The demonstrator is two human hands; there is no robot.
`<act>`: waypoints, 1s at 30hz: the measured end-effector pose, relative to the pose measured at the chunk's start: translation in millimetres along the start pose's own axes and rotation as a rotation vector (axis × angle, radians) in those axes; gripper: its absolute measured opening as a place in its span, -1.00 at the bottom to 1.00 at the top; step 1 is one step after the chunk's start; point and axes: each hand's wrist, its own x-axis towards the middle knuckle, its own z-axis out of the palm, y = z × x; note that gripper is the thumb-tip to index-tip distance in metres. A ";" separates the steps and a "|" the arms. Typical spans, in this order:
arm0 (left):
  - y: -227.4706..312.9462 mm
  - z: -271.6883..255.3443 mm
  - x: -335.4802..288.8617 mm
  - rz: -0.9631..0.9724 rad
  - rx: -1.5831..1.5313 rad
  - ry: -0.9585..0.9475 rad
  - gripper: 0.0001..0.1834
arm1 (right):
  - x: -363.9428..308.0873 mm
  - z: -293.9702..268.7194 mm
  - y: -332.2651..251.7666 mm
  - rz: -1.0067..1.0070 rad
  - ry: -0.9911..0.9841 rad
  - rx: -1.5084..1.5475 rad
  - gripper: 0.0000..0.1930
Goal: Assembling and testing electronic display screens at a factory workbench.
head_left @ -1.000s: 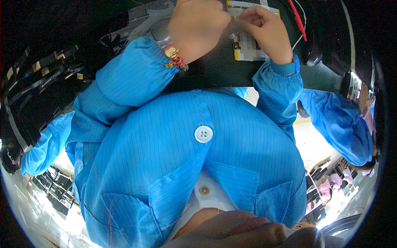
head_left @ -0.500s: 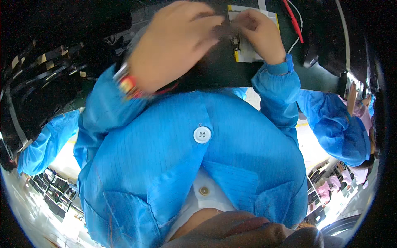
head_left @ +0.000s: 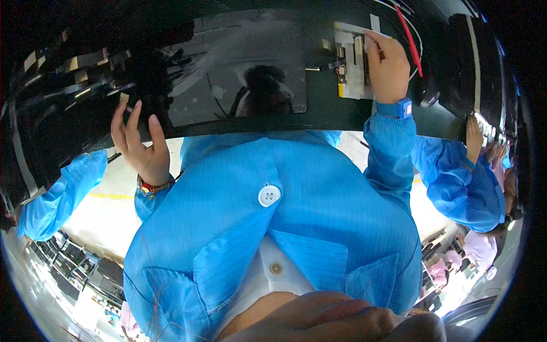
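Note:
My left hand (head_left: 141, 147) is at the table's near edge on the left, fingers spread and nothing seen in them. Its fingertips are close to a small tan piece (head_left: 124, 98), at the near end of scattered small parts (head_left: 85, 74). On the right, my right hand (head_left: 390, 71) has its fingers curled over the far right part of a flat white pack (head_left: 354, 77). The pack looks like a battery, with yellow tape and a narrow circuit strip (head_left: 341, 65) on its left side. A thin lead with a dark connector (head_left: 325, 67) lies at that strip.
A glossy dark sheet (head_left: 245, 68) covers the middle of the dark table. Right of the pack are a red pen-like stick (head_left: 409, 40), a white cable (head_left: 420, 43) and a dark rounded object (head_left: 430, 94). Co-workers' blue sleeves (head_left: 458, 182) show at both sides.
My left hand has left the pack and moved far left, its fingers now spread. My right hand and the pack have shifted slightly right and nearer. The dark sheet and connector are uncovered.

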 end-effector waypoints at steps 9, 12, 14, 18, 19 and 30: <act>-4.7 5.3 2.1 -0.058 -0.022 -0.024 -0.62 | -1.1 0.1 -7.7 0.038 -0.026 -0.028 -0.81; -11.8 4.2 -1.7 -0.079 0.050 -0.131 -0.58 | -4.0 1.7 -7.4 0.045 -0.026 -0.064 -0.81; -9.4 4.7 -1.7 -0.086 0.074 -0.211 -0.56 | -4.7 2.0 -9.8 0.091 -0.013 -0.068 -0.81; -5.7 7.4 -0.7 -0.076 0.022 -0.182 -0.51 | -4.2 6.7 -6.6 0.055 0.016 -0.033 -0.80; -3.0 6.8 0.3 -0.084 0.044 -0.199 -0.49 | -3.9 2.7 -11.0 0.137 -0.016 -0.048 -0.80; 3.9 15.5 3.9 0.024 -0.083 -0.217 -0.46 | -4.3 8.7 -2.0 0.200 -0.016 0.078 -0.79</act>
